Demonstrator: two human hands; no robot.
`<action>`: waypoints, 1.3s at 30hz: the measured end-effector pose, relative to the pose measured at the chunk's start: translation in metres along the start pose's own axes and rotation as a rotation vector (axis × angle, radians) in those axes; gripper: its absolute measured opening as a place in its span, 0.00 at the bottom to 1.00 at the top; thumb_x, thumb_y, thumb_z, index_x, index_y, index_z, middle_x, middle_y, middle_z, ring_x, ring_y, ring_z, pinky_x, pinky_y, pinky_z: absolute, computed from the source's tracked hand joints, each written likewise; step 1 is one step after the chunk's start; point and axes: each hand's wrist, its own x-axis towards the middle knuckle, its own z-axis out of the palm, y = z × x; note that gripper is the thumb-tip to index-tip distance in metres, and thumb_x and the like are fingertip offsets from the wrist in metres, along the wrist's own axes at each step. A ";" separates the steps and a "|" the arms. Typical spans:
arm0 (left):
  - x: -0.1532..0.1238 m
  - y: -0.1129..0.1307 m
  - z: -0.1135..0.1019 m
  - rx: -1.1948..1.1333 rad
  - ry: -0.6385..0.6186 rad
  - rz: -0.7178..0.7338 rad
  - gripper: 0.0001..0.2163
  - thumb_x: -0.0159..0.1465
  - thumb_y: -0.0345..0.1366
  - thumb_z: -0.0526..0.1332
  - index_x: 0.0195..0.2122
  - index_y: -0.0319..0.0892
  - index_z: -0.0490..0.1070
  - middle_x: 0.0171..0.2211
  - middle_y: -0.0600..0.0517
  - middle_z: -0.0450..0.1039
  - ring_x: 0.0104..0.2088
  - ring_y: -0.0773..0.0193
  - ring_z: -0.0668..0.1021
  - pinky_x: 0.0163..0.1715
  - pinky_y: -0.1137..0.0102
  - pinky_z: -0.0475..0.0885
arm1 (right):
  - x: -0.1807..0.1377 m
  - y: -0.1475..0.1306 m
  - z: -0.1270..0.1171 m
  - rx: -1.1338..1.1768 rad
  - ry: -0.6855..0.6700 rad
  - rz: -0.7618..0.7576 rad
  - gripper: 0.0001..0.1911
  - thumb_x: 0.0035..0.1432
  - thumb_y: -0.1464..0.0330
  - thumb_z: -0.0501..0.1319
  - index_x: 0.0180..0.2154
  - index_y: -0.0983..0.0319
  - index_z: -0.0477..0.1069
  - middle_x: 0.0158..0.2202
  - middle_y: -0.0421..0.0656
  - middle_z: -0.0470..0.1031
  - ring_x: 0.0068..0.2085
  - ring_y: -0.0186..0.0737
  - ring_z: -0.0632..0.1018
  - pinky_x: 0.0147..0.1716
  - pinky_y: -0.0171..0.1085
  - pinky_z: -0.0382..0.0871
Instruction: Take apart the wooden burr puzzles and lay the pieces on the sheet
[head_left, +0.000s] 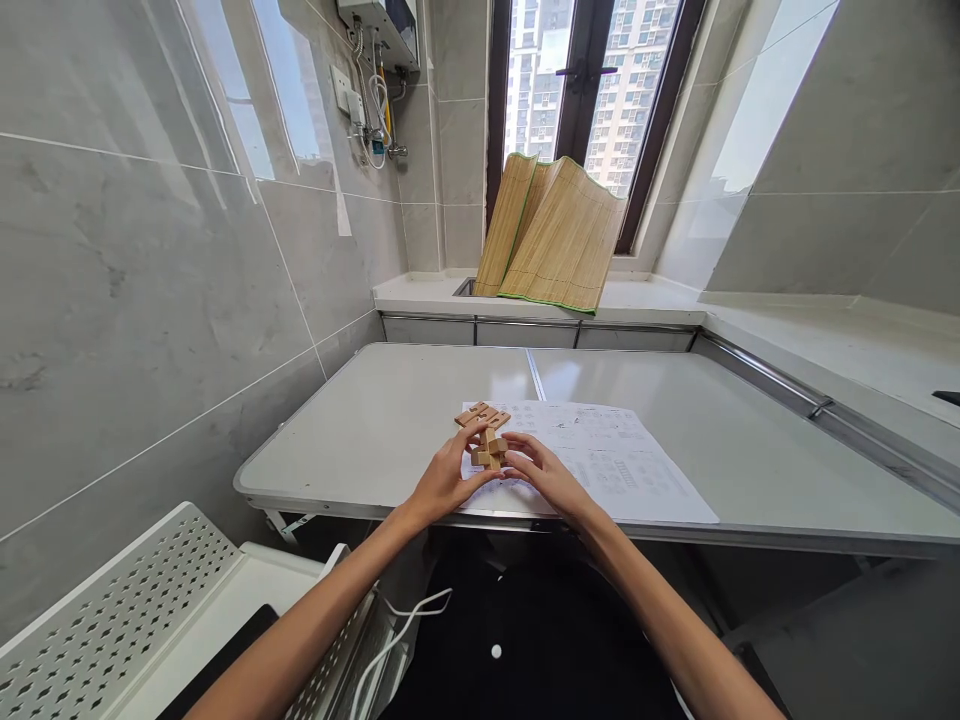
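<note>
Between my two hands is a small wooden interlocking puzzle [490,450], made of crossed light-brown blocks. My left hand [452,472] grips it from the left, thumb below and fingers above. From the right, my right hand [541,474] closes its fingers on the same puzzle. Just behind it lie flat, notched wooden pieces [484,414], partly covered by my left fingers. Under the puzzle and to its right spreads a white printed sheet [622,460] with small diagrams, too fine to read.
The white folding table [360,430] has a seam down its middle. Bamboo mats [559,235] lean by the window on the counter [652,295] behind. A white perforated rack [142,620] and a white cable [401,635] are at the lower left. Tiled walls flank both sides.
</note>
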 end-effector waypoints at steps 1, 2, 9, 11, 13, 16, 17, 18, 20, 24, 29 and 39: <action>0.000 0.001 0.000 0.018 0.009 0.020 0.31 0.66 0.45 0.68 0.67 0.50 0.57 0.62 0.43 0.70 0.51 0.53 0.79 0.55 0.55 0.75 | -0.001 -0.002 0.001 0.050 -0.011 0.020 0.24 0.63 0.53 0.65 0.56 0.55 0.70 0.59 0.49 0.73 0.57 0.48 0.77 0.58 0.51 0.72; 0.000 0.002 0.001 0.034 0.019 0.042 0.31 0.66 0.45 0.68 0.67 0.50 0.57 0.61 0.43 0.70 0.51 0.53 0.79 0.54 0.55 0.75 | -0.002 -0.005 0.002 0.102 -0.036 0.035 0.24 0.64 0.52 0.65 0.56 0.56 0.71 0.58 0.49 0.75 0.58 0.49 0.77 0.60 0.51 0.70; 0.002 0.011 0.003 0.078 -0.003 0.148 0.31 0.67 0.45 0.66 0.68 0.49 0.56 0.62 0.42 0.68 0.59 0.49 0.75 0.59 0.53 0.72 | -0.002 -0.007 0.006 0.265 -0.109 0.094 0.23 0.61 0.54 0.69 0.53 0.57 0.75 0.51 0.47 0.80 0.55 0.48 0.79 0.57 0.46 0.70; 0.001 0.011 0.003 0.084 0.004 0.143 0.30 0.67 0.45 0.66 0.67 0.49 0.57 0.62 0.42 0.69 0.59 0.49 0.75 0.59 0.52 0.72 | 0.000 -0.006 0.006 0.267 -0.070 0.119 0.23 0.59 0.55 0.71 0.52 0.58 0.76 0.50 0.47 0.80 0.54 0.47 0.79 0.55 0.44 0.70; 0.000 0.008 0.005 0.094 0.018 0.141 0.30 0.67 0.45 0.66 0.67 0.50 0.57 0.61 0.42 0.70 0.58 0.49 0.75 0.58 0.52 0.73 | 0.002 -0.006 0.006 0.273 -0.054 0.140 0.23 0.58 0.56 0.72 0.51 0.59 0.77 0.49 0.47 0.81 0.53 0.47 0.80 0.54 0.43 0.71; -0.002 0.002 0.007 0.105 0.033 0.141 0.30 0.68 0.45 0.66 0.67 0.50 0.55 0.61 0.42 0.69 0.55 0.51 0.76 0.56 0.54 0.74 | 0.005 -0.008 0.007 0.268 -0.056 0.152 0.24 0.56 0.56 0.73 0.50 0.60 0.77 0.49 0.48 0.81 0.53 0.48 0.80 0.54 0.43 0.72; -0.002 0.000 0.007 0.106 0.033 0.141 0.30 0.68 0.45 0.65 0.68 0.50 0.55 0.61 0.42 0.69 0.55 0.51 0.76 0.55 0.54 0.74 | 0.006 -0.008 0.008 0.256 -0.058 0.151 0.24 0.56 0.55 0.73 0.50 0.60 0.77 0.49 0.48 0.81 0.53 0.49 0.80 0.54 0.44 0.72; -0.002 -0.001 0.007 0.109 0.029 0.141 0.30 0.68 0.44 0.65 0.68 0.50 0.55 0.61 0.42 0.68 0.55 0.51 0.76 0.55 0.55 0.74 | 0.007 -0.009 0.008 0.240 -0.056 0.148 0.25 0.55 0.55 0.72 0.51 0.60 0.76 0.50 0.48 0.81 0.53 0.50 0.80 0.54 0.45 0.73; -0.001 -0.003 0.005 0.129 0.024 0.140 0.29 0.69 0.44 0.65 0.67 0.50 0.56 0.61 0.42 0.68 0.57 0.50 0.75 0.57 0.54 0.72 | 0.010 -0.009 0.010 0.207 -0.039 0.144 0.26 0.55 0.54 0.72 0.51 0.60 0.76 0.50 0.49 0.81 0.54 0.52 0.80 0.54 0.47 0.74; 0.000 -0.002 0.002 0.169 0.047 0.125 0.28 0.68 0.45 0.65 0.66 0.49 0.58 0.59 0.42 0.69 0.59 0.47 0.73 0.59 0.50 0.69 | 0.013 -0.007 0.014 0.164 -0.018 0.122 0.29 0.54 0.52 0.72 0.52 0.60 0.74 0.48 0.49 0.82 0.55 0.55 0.80 0.56 0.52 0.74; 0.001 0.000 0.003 0.141 0.147 0.034 0.26 0.67 0.46 0.66 0.62 0.46 0.60 0.57 0.41 0.68 0.53 0.51 0.75 0.54 0.55 0.71 | 0.011 -0.009 0.015 0.140 -0.003 0.043 0.30 0.56 0.50 0.70 0.54 0.60 0.72 0.51 0.51 0.81 0.57 0.55 0.79 0.57 0.54 0.73; 0.006 0.014 0.011 0.036 0.025 -0.231 0.17 0.74 0.50 0.51 0.38 0.44 0.71 0.32 0.51 0.75 0.32 0.61 0.76 0.36 0.68 0.69 | 0.008 0.000 0.015 0.055 0.078 -0.135 0.29 0.57 0.53 0.71 0.56 0.56 0.68 0.55 0.48 0.78 0.58 0.50 0.77 0.63 0.53 0.68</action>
